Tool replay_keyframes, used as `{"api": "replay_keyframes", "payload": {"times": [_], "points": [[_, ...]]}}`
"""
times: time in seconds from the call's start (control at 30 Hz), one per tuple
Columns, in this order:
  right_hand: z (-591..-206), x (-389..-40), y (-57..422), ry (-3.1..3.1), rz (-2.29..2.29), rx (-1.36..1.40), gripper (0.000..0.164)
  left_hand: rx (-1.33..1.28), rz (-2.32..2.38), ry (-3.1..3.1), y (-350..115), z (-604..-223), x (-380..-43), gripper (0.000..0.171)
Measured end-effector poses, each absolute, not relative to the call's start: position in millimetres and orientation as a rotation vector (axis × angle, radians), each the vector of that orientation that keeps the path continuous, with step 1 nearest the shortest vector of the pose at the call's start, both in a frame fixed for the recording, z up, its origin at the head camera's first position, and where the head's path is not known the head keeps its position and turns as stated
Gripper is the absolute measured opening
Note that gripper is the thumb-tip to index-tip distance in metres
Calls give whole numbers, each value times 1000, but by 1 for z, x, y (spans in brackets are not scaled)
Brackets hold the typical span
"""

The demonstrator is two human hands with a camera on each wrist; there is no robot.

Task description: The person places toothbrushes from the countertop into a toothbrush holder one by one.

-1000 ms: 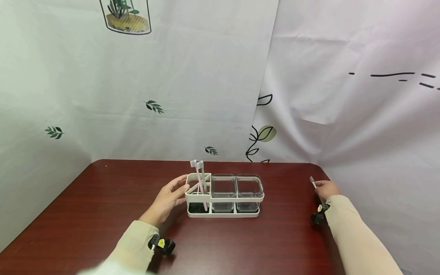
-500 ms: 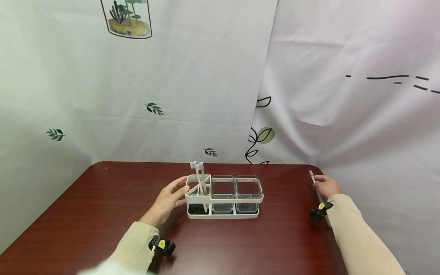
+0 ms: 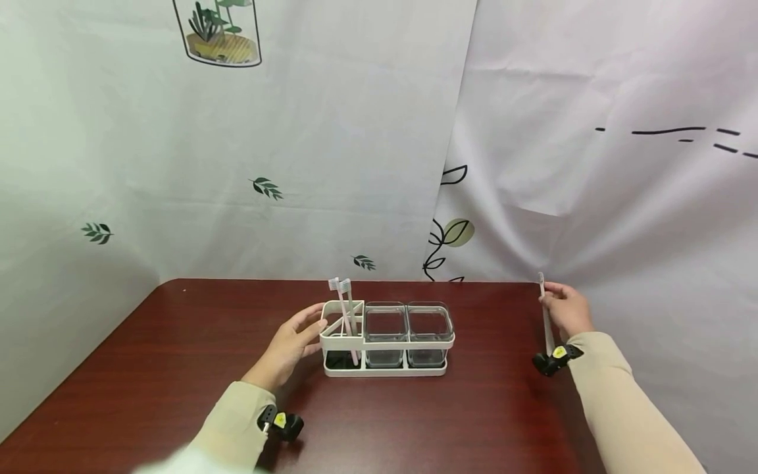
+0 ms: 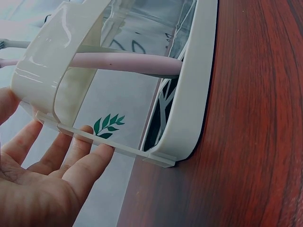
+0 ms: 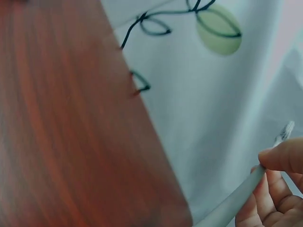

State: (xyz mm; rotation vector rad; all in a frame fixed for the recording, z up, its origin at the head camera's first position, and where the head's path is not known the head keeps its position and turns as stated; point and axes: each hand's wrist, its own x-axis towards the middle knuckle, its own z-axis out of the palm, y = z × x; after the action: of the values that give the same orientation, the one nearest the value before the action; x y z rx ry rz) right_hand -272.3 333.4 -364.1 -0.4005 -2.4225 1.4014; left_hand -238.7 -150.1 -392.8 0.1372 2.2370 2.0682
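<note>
A white toothbrush holder point(image 3: 379, 343) stands mid-table with two clear cups in its right compartments, the left cup point(image 3: 385, 359) beside the right cup point(image 3: 428, 359). In its left part lean a pink toothbrush point(image 4: 128, 62) and a pale grey toothbrush point(image 3: 351, 309), heads up. My left hand point(image 3: 284, 345) holds the holder's left end, its thumb on the upper band and fingertips along the side rail in the left wrist view. At the far right my right hand point(image 3: 567, 311) pinches a whitish toothbrush point(image 5: 239, 196) below its head, brush end up and handle hanging down.
The dark red wooden table point(image 3: 148, 368) has rounded far corners. A white printed cloth point(image 3: 355, 131) hangs behind it and along its sides. The right hand is close to the table's right edge and the cloth. Wrist cameras are strapped to both sleeves.
My right hand has risen and moved slightly away from me, tipping the toothbrush more upright so that its handle shows. My left hand and the holder have stayed in place.
</note>
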Motion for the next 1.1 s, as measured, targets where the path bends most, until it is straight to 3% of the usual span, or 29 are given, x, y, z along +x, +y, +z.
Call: {"api": "replay_keyframes", "payload": {"times": [0.17,0.33,1.1], "points": [[-353,-268,324,-2286,1496,-392,42,140,2060,2250,-150,-394,-239,50],[-342,-257,314,-2100,1687,-379,26,135,2058,2254,-150,-396,-240,51],[-302,-224,249,-1643,1982,-167,30,117,2062,2245,-149,-394,-240,50]]}}
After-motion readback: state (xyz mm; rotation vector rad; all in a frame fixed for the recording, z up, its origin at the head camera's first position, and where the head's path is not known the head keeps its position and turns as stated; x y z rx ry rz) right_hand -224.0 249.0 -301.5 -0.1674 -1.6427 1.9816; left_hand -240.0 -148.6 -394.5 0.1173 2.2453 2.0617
